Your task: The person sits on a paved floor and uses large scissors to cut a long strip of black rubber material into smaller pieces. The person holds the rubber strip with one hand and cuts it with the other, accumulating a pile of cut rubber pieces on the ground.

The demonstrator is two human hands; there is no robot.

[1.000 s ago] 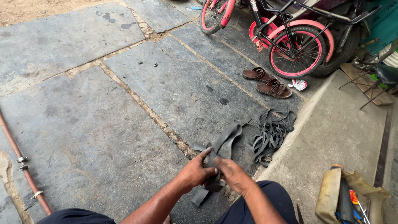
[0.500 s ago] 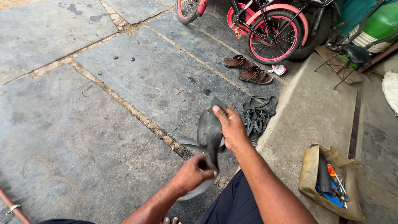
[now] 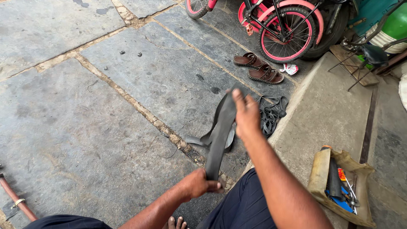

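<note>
Over the stone slab floor (image 3: 106, 127), a black rubber inner tube (image 3: 218, 135) is held stretched between both hands. The left hand (image 3: 197, 184) is closed tight around the tube's lower end, low in the view, just above the dark trouser knee (image 3: 243, 203). The right hand (image 3: 246, 112) is raised further out, fingers wrapped over the tube's upper end, thumb side blurred. The tube runs taut and flat from one hand to the other, tilted up and away; a loose loop of it hangs behind and touches the floor near the cracked joint between slabs.

Just right of the right hand, a pile of black rubber strips (image 3: 271, 114) lies on the floor at the edge of a concrete step (image 3: 335, 110). Beyond that, a pair of brown sandals (image 3: 258, 68) is set side by side, with a small white and red scrap (image 3: 290, 68) next to them. A child's bicycle with pink rims (image 3: 288, 29) stands behind the sandals. On the step at lower right, an open cloth tool bag (image 3: 339, 186) is seen with tools inside, kind not clear. Bare toes (image 3: 176, 222) show at the bottom edge. A rusty pipe (image 3: 15, 199) lies at lower left.
</note>
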